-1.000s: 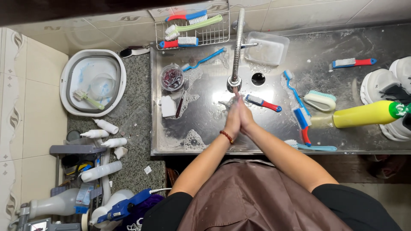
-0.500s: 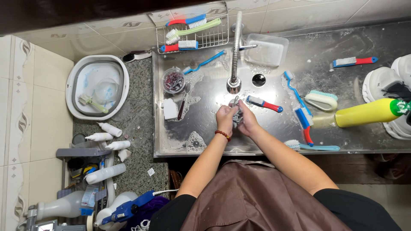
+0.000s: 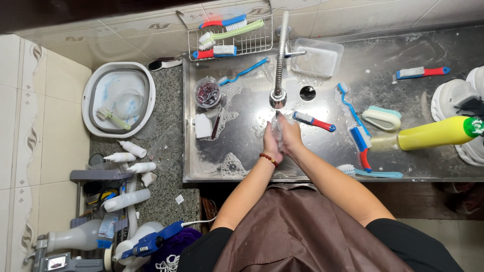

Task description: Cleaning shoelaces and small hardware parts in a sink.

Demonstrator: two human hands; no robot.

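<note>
My left hand (image 3: 271,144), with a red bead bracelet at the wrist, and my right hand (image 3: 292,138) are pressed together palm to palm over the steel sink (image 3: 242,146). They sit just below the head of the faucet (image 3: 278,97), and water runs over the fingers. I see nothing held between them. A blue and red brush (image 3: 315,121) lies just right of my right hand. The drain hole (image 3: 307,93) is behind it.
Several brushes lie on the wet steel; a yellow bottle (image 3: 436,133) and white shoes (image 3: 456,95) are at the right. A wire rack (image 3: 227,35) and clear tub (image 3: 317,58) stand at the back. A white basin (image 3: 119,99) and white bottles (image 3: 132,149) stand left.
My hands stay together under the faucet and have shifted slightly, rubbing against each other. The head camera has shifted a little.
</note>
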